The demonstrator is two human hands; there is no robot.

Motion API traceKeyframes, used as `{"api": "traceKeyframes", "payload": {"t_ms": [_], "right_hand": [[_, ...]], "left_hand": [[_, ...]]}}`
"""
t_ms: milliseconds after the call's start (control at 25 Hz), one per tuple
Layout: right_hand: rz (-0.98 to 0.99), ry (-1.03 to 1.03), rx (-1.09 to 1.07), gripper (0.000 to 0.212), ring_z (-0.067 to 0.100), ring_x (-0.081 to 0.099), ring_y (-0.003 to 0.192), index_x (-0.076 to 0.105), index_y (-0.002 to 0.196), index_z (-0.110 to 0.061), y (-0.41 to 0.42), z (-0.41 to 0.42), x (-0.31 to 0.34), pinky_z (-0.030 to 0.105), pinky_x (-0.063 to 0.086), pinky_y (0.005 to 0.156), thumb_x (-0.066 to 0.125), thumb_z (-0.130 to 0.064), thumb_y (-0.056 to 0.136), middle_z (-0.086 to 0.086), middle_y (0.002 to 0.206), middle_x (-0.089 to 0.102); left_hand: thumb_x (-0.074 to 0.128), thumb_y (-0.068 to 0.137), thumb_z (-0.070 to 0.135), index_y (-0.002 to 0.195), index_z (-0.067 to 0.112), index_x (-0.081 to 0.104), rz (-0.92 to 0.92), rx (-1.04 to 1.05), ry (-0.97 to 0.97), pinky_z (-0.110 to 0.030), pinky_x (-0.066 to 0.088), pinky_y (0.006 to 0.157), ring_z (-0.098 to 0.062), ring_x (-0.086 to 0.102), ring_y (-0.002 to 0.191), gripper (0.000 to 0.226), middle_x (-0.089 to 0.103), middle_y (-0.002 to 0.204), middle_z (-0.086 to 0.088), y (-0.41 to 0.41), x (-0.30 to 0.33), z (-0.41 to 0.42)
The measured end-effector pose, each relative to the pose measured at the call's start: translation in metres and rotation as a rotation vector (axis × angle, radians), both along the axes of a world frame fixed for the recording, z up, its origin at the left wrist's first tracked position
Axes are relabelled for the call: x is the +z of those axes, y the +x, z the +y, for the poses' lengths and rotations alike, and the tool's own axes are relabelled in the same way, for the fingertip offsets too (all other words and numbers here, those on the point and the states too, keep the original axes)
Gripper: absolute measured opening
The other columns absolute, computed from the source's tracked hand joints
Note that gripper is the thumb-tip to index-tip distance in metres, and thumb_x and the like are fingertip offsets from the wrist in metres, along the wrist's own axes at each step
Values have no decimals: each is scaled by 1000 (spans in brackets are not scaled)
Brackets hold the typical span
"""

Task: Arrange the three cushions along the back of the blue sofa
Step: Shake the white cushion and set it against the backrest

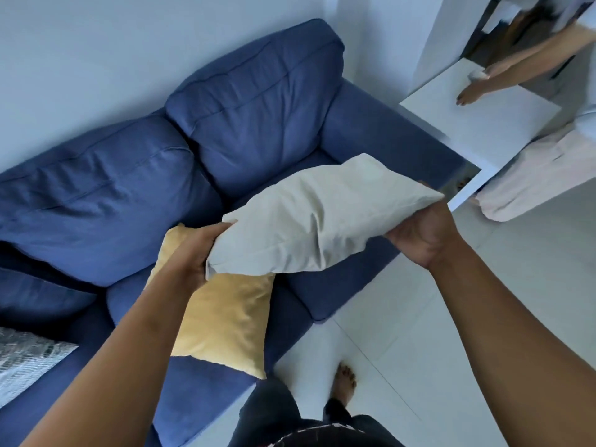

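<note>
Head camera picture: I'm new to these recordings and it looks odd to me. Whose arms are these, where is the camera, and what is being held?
The camera sits on a person's head and looks forward and down, so the two bare arms reaching in from below are the wearer's own. No machine is involved. The left hand and the right hand each grip one end of a cream cushion, held up above the seat of the blue sofa. A yellow cushion lies on the seat beneath it, and a grey patterned cushion shows at the left edge. At upper right, another person touches a white side table.
</note>
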State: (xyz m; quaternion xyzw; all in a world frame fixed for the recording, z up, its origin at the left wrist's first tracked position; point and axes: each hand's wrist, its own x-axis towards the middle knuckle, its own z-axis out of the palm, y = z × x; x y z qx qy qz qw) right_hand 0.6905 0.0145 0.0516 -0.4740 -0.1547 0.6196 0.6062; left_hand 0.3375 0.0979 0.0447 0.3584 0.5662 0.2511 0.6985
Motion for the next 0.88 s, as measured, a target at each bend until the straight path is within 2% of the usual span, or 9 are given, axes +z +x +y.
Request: {"api": "traceKeyframes", "payload": {"t_ms": [80,160,280,440,520,600,680,800,880], "right_hand": [[33,28,-13,27,44,50,119,65,109,-13,16,11,0,48,50,90,46,-31,104,16,120,62],[65,40,32,59,40,53,138,64,136,-9,30,26,4,55,43,106,39,-53,107,20,146,59],[13,69,110,83,38,52,143,48,153,-7,40,61,7,59,36,117,31,-69,102,20,154,54],[-110,115,297,91,33,52,143,48,153,-10,57,128,0,54,42,117,68,-65,84,14,153,58],[-271,85,445,80,27,61,135,55,147,-12,64,171,-4,51,47,113,86,-40,79,10,145,66],[-511,32,522,56,24,69,125,67,134,-13,68,212,-12,55,49,111,85,-11,82,8,131,74],[-642,-9,458,43,24,74,115,72,125,-11,72,253,-27,57,54,105,84,-7,83,7,120,79],[-669,-61,304,31,23,78,104,73,117,-10,79,306,-51,49,63,91,82,-16,88,7,111,81],[-664,-90,246,21,18,77,100,73,109,-16,87,341,-67,36,65,78,81,-18,89,3,108,80]], "left_hand": [[57,101,14,82,14,83,-42,49,29,-29,56,67,-15,74,72,32,80,77,1,22,9,4],[53,102,20,102,21,81,-99,57,48,-31,50,71,-18,69,83,28,79,93,2,35,9,20],[53,102,21,101,22,76,-135,190,17,-31,50,72,-17,65,81,22,76,86,3,48,4,49],[47,104,25,113,12,68,-177,232,30,-32,57,63,-24,65,81,27,77,85,-1,58,-16,102],[52,102,41,126,15,68,-217,200,42,-37,57,73,-25,66,94,39,75,109,-5,59,-30,124],[63,92,56,138,17,65,-278,144,35,-45,53,96,-25,66,114,60,70,133,-7,57,-45,141],[76,84,48,145,18,59,-269,80,50,-50,48,108,-28,63,123,71,64,141,-11,61,-54,163],[83,84,22,133,20,68,-17,143,124,-44,56,96,-29,70,115,51,75,127,-5,81,-68,198],[83,86,19,122,19,73,103,286,146,-39,60,86,-26,75,109,38,81,115,-3,99,-78,222]]}}
